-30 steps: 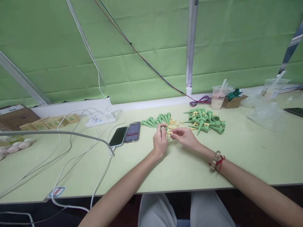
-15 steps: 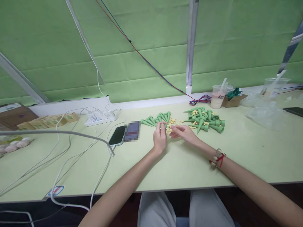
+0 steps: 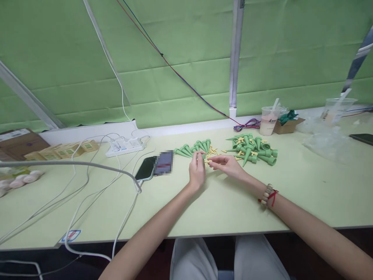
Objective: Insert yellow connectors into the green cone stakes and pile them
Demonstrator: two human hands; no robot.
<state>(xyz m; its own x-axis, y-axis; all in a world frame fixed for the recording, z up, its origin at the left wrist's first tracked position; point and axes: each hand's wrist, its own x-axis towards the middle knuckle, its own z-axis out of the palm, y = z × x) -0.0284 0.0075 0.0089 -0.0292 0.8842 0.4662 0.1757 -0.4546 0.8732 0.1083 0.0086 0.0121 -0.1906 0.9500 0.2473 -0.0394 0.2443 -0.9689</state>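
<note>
My left hand (image 3: 197, 171) is closed around a green plastic spike (image 3: 203, 156); only part of its wide end shows past the fingers. Facing it, my right hand (image 3: 230, 166) pinches a small yellow plastic piece (image 3: 207, 161) by its end. The piece points at the spike; whether the two touch is too small to tell. Just beyond my hands lie loose small yellow pieces (image 3: 214, 151). A row of green spikes (image 3: 186, 150) lies behind my left hand, and a heap of green spikes (image 3: 253, 147) with yellow pieces among them lies beyond my right.
Left of my hands are a phone (image 3: 146, 168), a blurred dark item (image 3: 163, 162), a power strip (image 3: 125, 146) and white cables (image 3: 87, 190). A drink cup (image 3: 268, 121), a small cardboard box (image 3: 287, 126) and plastic bags (image 3: 326, 144) stand at the back right.
My right fingers have shifted slightly and look more stretched along the yellow piece. My left hand stays in place around the green spike. The view has shifted a little.
</note>
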